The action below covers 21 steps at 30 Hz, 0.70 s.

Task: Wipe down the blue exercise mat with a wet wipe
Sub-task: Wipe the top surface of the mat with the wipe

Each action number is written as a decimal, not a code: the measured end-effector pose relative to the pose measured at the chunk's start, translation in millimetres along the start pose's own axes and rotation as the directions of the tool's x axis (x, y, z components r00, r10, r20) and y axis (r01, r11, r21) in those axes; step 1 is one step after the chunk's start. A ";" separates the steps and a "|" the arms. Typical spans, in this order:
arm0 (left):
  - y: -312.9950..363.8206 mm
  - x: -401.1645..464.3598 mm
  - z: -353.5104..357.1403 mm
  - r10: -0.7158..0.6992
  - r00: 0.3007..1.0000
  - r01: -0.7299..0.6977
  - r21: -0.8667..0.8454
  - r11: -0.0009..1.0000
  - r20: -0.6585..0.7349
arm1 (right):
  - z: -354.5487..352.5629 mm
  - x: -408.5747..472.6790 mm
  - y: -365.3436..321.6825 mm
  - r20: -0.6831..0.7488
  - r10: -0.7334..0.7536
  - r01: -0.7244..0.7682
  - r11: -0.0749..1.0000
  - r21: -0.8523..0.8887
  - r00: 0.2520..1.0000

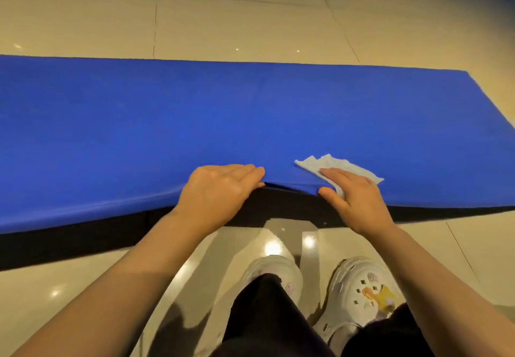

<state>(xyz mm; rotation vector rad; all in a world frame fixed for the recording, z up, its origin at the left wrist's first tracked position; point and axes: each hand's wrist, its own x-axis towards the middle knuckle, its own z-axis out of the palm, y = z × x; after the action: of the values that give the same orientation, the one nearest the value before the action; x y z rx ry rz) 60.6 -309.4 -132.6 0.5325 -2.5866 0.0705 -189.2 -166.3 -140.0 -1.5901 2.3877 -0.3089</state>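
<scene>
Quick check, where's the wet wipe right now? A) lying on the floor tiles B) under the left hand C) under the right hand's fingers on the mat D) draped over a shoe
C: the wet wipe lies flat on the blue mat under the right hand; the left hand presses the bare mat edge.

The mat (250,111) lies across the floor (223,16). At its near edge rest both hands, left hand (220,192) beside right hand (356,197), wipe (342,165) under the right.
</scene>
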 end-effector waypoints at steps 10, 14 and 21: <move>-55.6 -22.5 -121.0 -0.170 0.957 0.195 0.089 0.977 -0.237 | -50.6 16.3 -125.2 -0.460 -0.316 0.298 0.948 -0.114 0.830; -71.2 -88.6 -115.7 -0.293 0.941 0.306 0.060 0.950 -0.171 | 1.2 2.0 -164.1 -0.251 -0.318 0.316 0.948 -0.051 0.914; -60.9 -196.0 -52.4 -0.519 0.836 0.529 -0.014 0.848 0.181 | 86.9 -25.6 -170.1 0.353 -0.288 0.320 0.947 -0.034 0.890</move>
<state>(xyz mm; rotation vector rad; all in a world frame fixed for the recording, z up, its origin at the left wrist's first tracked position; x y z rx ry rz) 265.1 -287.8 -183.5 1.2536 -2.4929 -0.2553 -3.4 -210.3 -166.3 -1.8850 1.9136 0.0263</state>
